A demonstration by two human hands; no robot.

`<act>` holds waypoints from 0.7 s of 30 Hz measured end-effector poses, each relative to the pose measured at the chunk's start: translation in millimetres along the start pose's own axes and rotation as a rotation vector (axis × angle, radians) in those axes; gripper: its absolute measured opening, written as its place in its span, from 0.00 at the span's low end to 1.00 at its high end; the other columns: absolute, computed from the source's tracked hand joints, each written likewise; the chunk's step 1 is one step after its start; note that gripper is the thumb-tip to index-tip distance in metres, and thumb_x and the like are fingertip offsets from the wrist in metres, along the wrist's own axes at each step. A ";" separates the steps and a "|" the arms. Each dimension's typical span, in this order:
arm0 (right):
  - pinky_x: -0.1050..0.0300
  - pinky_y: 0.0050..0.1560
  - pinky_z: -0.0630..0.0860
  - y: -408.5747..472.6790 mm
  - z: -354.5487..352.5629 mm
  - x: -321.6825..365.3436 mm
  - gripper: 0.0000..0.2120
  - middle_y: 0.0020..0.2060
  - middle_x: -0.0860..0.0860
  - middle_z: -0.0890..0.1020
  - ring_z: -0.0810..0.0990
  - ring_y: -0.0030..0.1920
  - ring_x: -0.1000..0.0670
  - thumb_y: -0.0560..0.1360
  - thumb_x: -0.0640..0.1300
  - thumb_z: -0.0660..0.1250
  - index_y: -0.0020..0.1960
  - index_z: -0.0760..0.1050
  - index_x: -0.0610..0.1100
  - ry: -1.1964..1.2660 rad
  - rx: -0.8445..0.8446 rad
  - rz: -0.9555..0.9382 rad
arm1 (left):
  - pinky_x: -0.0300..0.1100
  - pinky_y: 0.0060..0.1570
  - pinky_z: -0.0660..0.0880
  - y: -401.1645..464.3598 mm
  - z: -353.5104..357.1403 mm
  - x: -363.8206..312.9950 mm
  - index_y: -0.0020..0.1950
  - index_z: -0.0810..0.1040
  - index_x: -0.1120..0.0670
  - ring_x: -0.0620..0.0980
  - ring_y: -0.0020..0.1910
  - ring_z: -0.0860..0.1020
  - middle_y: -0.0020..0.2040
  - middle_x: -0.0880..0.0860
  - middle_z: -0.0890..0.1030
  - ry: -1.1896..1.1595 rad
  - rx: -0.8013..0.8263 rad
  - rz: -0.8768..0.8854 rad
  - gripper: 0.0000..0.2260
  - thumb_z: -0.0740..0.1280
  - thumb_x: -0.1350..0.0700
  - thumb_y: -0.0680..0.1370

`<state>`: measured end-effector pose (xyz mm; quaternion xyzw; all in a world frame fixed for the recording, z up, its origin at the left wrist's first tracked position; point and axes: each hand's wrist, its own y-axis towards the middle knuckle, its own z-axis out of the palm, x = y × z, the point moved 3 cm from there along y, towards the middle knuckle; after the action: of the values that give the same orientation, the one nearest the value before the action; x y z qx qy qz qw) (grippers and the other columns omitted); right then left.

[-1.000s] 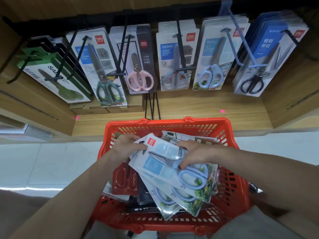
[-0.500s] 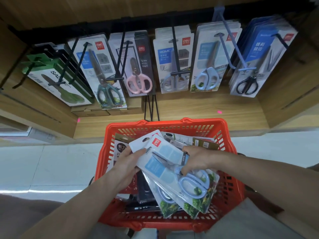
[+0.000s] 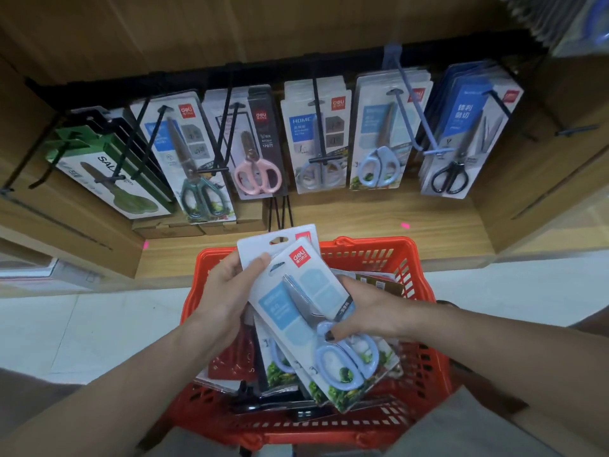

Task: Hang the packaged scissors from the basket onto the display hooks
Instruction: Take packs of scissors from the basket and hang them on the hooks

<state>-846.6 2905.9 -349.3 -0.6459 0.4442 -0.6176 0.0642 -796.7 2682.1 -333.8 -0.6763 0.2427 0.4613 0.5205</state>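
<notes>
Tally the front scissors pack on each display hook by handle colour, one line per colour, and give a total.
Green: 2, the boxed pair and the dark green pair
Pink: 1
Grey: 1
Light blue: 1
Black: 1
Total: 6 front packs

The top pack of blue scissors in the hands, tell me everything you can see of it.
The top pack is a white card under clear plastic with a red logo tag, pale blue panels, a hang slot and a greens photo at its foot. Inside lie scissors with light blue handles and grey blades. It is tilted, slot end toward the shelf, above the red basket. The left hand grips its upper edge, the right hand its side; more packs lie behind.
</notes>
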 end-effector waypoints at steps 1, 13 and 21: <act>0.62 0.55 0.82 -5.4 -1.4 4.9 0.33 0.57 0.60 0.83 0.83 0.55 0.61 0.72 0.39 0.79 0.68 0.68 0.62 0.031 0.006 -0.028 | 0.53 0.43 0.83 -0.3 2.0 -8.4 0.63 0.83 0.53 0.56 0.45 0.87 0.54 0.60 0.88 -0.005 0.014 0.011 0.10 0.70 0.53 0.83; 0.48 0.58 0.84 -43.3 -39.2 41.0 0.22 0.54 0.49 0.88 0.87 0.56 0.47 0.73 0.31 0.77 0.62 0.79 0.47 0.434 -0.094 -0.146 | 0.54 0.67 0.75 16.6 20.2 -77.0 0.67 0.83 0.38 0.47 0.66 0.82 0.67 0.47 0.84 0.016 0.344 0.133 0.26 0.69 0.27 0.74; 0.35 0.67 0.77 -33.7 -31.4 29.6 0.18 0.57 0.37 0.85 0.84 0.61 0.36 0.74 0.31 0.75 0.63 0.81 0.41 0.543 -0.223 -0.101 | 0.60 0.75 0.71 14.4 30.5 -47.7 0.73 0.77 0.41 0.49 0.69 0.80 0.68 0.43 0.83 0.062 0.198 0.128 0.30 0.62 0.27 0.77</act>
<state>-861.4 2921.3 -298.9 -0.4815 0.4776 -0.7175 -0.1592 -841.4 2698.2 -299.9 -0.6187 0.3455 0.4461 0.5466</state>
